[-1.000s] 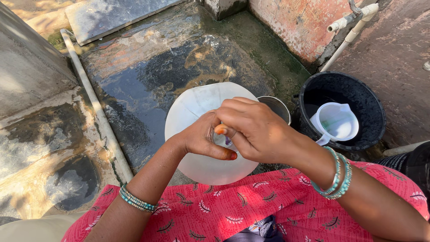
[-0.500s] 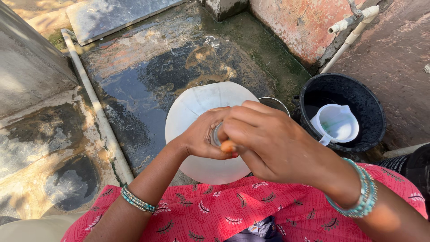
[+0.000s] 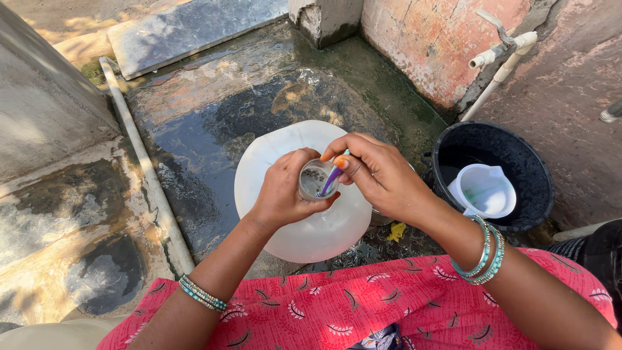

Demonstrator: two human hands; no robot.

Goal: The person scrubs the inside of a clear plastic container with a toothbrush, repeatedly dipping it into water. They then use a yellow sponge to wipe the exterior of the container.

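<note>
A big translucent white water jug (image 3: 285,155) stands on the wet stone floor in front of me. My left hand (image 3: 285,191) is wrapped around its open neck (image 3: 315,180). My right hand (image 3: 379,175) pinches a thin purple-handled brush (image 3: 330,179) and pokes it down into the neck. Dark specks show inside the opening. Both wrists wear turquoise bangles. My lap is covered by red patterned cloth (image 3: 363,304).
A black bucket (image 3: 512,155) with a white plastic mug (image 3: 483,191) inside stands to the right. Behind it a white pipe with a tap (image 3: 502,48) runs along a reddish wall. A thin pipe (image 3: 146,175) crosses the wet floor on the left.
My right hand has lifted off the jug's mouth and drawn back to the right, so the opening and the purple brush are now visible. The left hand keeps its hold on the neck.
</note>
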